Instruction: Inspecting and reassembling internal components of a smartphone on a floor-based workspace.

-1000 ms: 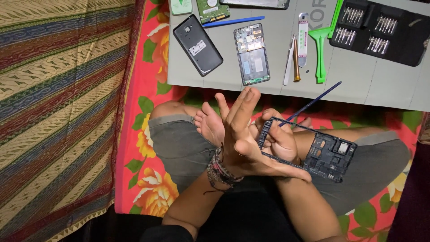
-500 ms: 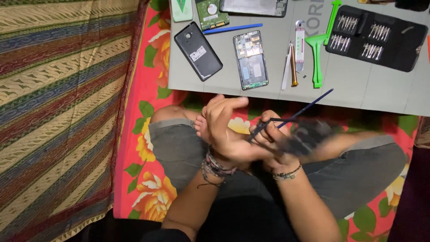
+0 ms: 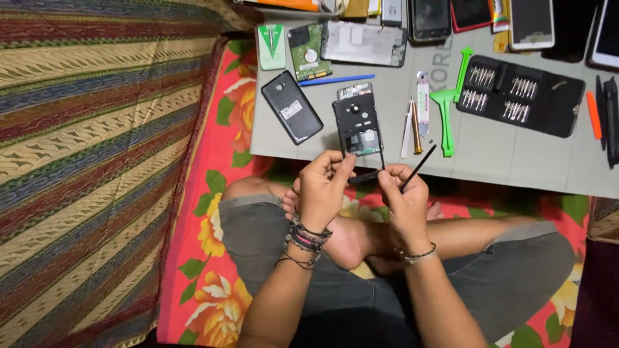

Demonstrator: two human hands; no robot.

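Grey desk (image 3: 516, 161) holds opened phone (image 3: 358, 119), back cover (image 3: 291, 116) off beside it. Left hand (image 3: 322, 187) fingers pinch a small dark part (image 3: 365, 176); right hand (image 3: 403, 193) grips spudger (image 3: 418, 169). Teardown midway, reassembly pending, I'd judge.

Left hand (image 3: 324, 187) and right hand (image 3: 401, 193) raised close together (fingers curled, pinching) above crossed legs.

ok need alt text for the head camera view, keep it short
Seen from above, a person sitting cross-legged holds a black phone frame upright in the left hand while the right hand grips a thin dark tool. Beyond lies a grey mat with a black phone, a green pry tool and a screwdriver bit case.
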